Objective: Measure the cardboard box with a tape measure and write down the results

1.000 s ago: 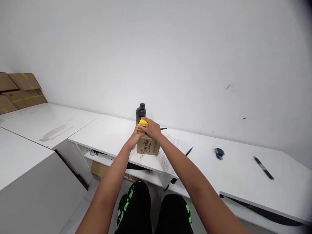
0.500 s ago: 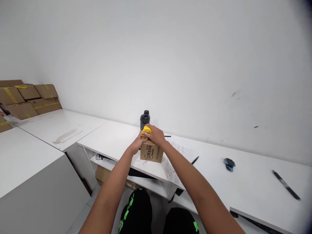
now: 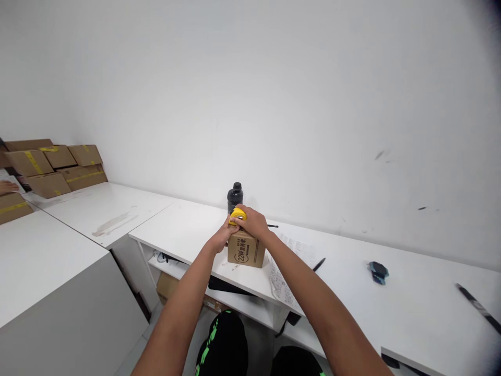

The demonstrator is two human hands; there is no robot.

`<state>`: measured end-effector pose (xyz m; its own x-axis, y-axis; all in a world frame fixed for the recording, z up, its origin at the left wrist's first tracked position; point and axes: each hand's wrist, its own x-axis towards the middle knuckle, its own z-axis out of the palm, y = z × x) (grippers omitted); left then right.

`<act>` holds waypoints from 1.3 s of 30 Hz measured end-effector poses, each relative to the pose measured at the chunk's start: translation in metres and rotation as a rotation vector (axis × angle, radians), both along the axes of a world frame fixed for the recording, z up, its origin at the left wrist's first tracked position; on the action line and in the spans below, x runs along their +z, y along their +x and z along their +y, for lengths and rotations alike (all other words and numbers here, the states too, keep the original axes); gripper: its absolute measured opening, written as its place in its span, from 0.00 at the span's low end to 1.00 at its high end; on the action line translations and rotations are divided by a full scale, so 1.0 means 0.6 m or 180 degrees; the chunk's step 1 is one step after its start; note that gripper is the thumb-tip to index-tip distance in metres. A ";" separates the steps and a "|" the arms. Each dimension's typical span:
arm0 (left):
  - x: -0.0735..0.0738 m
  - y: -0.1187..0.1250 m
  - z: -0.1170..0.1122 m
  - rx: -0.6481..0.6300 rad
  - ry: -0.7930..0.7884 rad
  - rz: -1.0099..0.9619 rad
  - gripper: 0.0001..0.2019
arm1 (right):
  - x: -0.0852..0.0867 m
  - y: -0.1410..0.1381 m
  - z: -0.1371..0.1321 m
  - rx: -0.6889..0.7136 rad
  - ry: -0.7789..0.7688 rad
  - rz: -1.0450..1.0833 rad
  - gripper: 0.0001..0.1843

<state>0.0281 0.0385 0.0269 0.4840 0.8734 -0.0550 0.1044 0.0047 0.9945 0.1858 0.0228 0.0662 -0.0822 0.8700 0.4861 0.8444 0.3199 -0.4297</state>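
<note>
Both of my hands meet over the top of a small brown carton (image 3: 245, 251) printed with dark characters, which stands upright on the white tabletop. Between them is a rounded yellow tape measure (image 3: 237, 213), partly covered by fingers. My right hand (image 3: 253, 222) curls over it from the right, fingers closed on its case. My left hand (image 3: 223, 235) grips it low on the left, close to the carton's upper left edge. Just behind stands a dark bottle (image 3: 235, 197) with a black cap, its lower part hidden by the hands and carton.
Right of the carton lie written sheets (image 3: 284, 279), with a black pen (image 3: 319, 265) on them. Farther right are a small bluish item (image 3: 378, 272) and a dark pen-like stick (image 3: 479, 309). Taped cardboard boxes (image 3: 80, 176) pile up at far left; another person's hand (image 3: 8, 187) shows there.
The view has shifted slightly, so the scene sits lower and farther right. My hands keep their hold on the tape measure above the carton. Another person's hand now shows at far left.
</note>
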 end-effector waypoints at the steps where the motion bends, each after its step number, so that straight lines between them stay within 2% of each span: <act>1: -0.001 0.000 0.001 0.0003 -0.0006 -0.0005 0.36 | 0.001 0.000 -0.001 -0.0004 -0.0008 -0.0001 0.23; 7: -0.002 -0.001 0.001 -0.0021 0.0001 -0.0010 0.36 | 0.002 0.000 -0.002 0.0007 -0.0002 -0.0034 0.23; 15: 0.007 -0.001 -0.007 0.0072 -0.0160 -0.0017 0.45 | 0.001 0.013 -0.008 -0.0012 0.0015 -0.0059 0.23; 22: 0.003 -0.002 -0.002 0.0095 -0.0228 0.0024 0.46 | 0.002 0.031 -0.014 0.0008 -0.0018 -0.0053 0.23; 32: 0.001 -0.001 0.005 0.0115 -0.0076 0.0177 0.45 | -0.003 0.035 -0.018 -0.0047 -0.0005 0.0008 0.24; 39: 0.017 -0.004 0.001 0.0093 0.0092 0.0571 0.38 | 0.001 0.036 -0.016 -0.0015 -0.0048 0.0066 0.25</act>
<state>0.0255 0.0391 0.0371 0.4431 0.8893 -0.1130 0.2804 -0.0178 0.9597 0.2076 0.0131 0.0667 -0.0683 0.8775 0.4746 0.8367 0.3095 -0.4518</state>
